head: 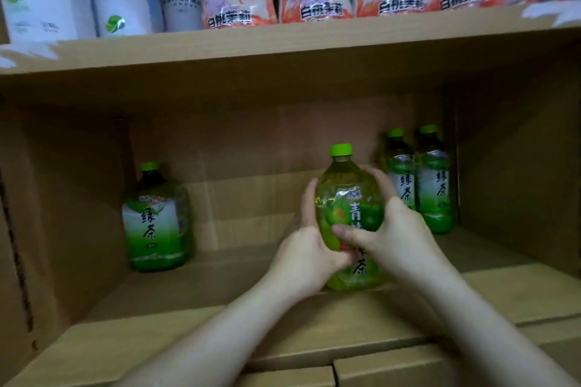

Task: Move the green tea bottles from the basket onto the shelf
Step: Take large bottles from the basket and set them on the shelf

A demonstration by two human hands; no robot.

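While both hands wrap the green tea bottle (350, 217), left hand (309, 248) and right hand (393, 229) clasping its sides, it stands upright on the shelf (188, 317) floor mid-compartment. Placing step looks nearly done. Next: let go cleanly; basket not in view.

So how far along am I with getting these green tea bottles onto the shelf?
Three green tea bottles already stand on the cardboard shelf: one at the left, two at the back right. A fourth bottle is between your left hand and right hand. The basket is out of view, so what's left is unknown.
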